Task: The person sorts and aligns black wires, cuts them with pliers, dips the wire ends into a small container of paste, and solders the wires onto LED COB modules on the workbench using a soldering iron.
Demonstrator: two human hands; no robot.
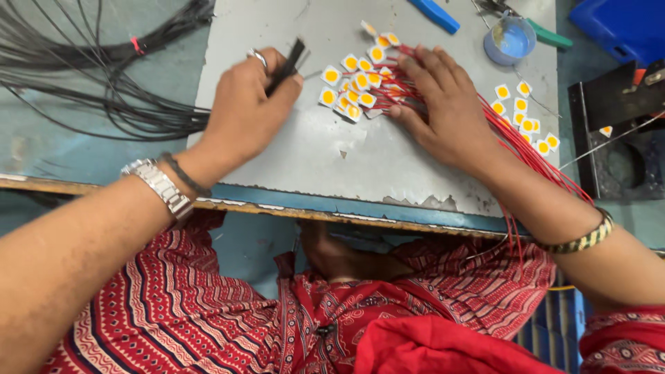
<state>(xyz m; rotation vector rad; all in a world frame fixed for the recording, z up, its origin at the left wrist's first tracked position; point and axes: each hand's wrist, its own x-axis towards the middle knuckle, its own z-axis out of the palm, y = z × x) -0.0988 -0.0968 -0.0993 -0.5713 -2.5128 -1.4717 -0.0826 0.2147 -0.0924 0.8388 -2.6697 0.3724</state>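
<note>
Patterned red cloth [208, 312]; left hand [242, 114] pinches black rod [286, 66].

Matt, scuffed grey metal plate [312, 152]; glossy red wires [526, 149].

Metal plate [332, 159] on bench; LED chips [353, 86] at centre, wire bundle [104, 76] left, small cup [509, 40] behind right.

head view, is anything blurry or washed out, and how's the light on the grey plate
Head view: light is soft and even on the grey plate, with only faint shadows under the left hand and right hand. The black tool in the left hand is slightly motion-blurred. The yellow chips look bright but not blown out. Edges bow slightly.
</note>
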